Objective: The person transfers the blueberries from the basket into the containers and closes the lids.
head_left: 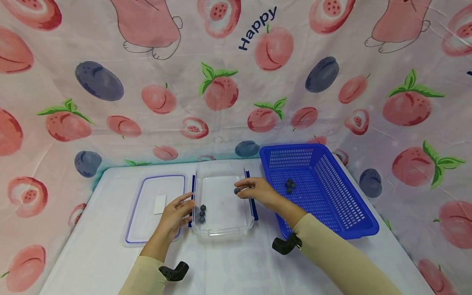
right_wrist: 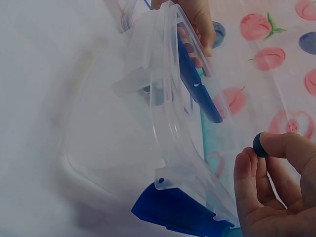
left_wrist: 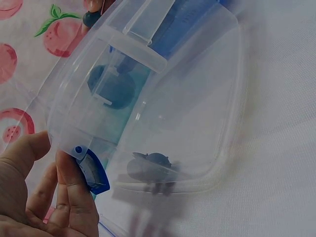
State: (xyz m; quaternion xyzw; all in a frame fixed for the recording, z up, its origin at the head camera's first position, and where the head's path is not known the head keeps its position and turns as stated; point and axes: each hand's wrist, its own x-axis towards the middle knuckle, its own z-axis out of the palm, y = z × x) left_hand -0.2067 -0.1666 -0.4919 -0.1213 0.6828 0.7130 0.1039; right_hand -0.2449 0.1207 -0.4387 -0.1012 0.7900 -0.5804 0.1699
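Fruit-print cloth (head_left: 221,51) backs the table (head_left: 228,268); near its far edge stands a clear box (head_left: 225,229) — left rim gripped by the left hand (head_left: 175,216), right hand (head_left: 259,191) pinching a dark ball (head_left: 236,191) above it.

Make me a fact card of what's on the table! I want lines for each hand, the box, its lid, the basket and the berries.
Left hand: holds the box's left rim
Right hand: pinches one blueberry near the box's right side
Box: clear plastic container, open, blue side clips
Berries in box: three blueberries, near the left wall
Lid: clear, blue-edged, lying left of the box
Basket: blue plastic, right of the box, holding a small cluster of blueberries
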